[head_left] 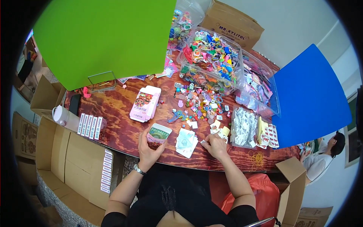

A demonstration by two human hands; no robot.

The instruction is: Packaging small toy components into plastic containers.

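My left hand (146, 152) is closed around a small open pink box (154, 143), held upright at the table's front edge. A green card (160, 133) shows in its open top. My right hand (215, 146) pinches a small white piece (204, 143), too small to make out, just right of a stack of white printed cards (186, 142). Pale yellow cards (225, 131) lie beyond that hand. A loose heap of small colourful trinkets (202, 103) spreads over the table farther back. Flat pink boxes (140, 109) are stacked behind my left hand.
Clear bins of trinkets (215, 56) and packets (258, 81) stand at the back right, near a tray of white sachets (245, 126). Green (102, 41) and blue (310, 102) panels flank the table. Finished-looking small boxes (90, 126) and a white tumbler (65, 116) stand left, above a carton (72, 166).
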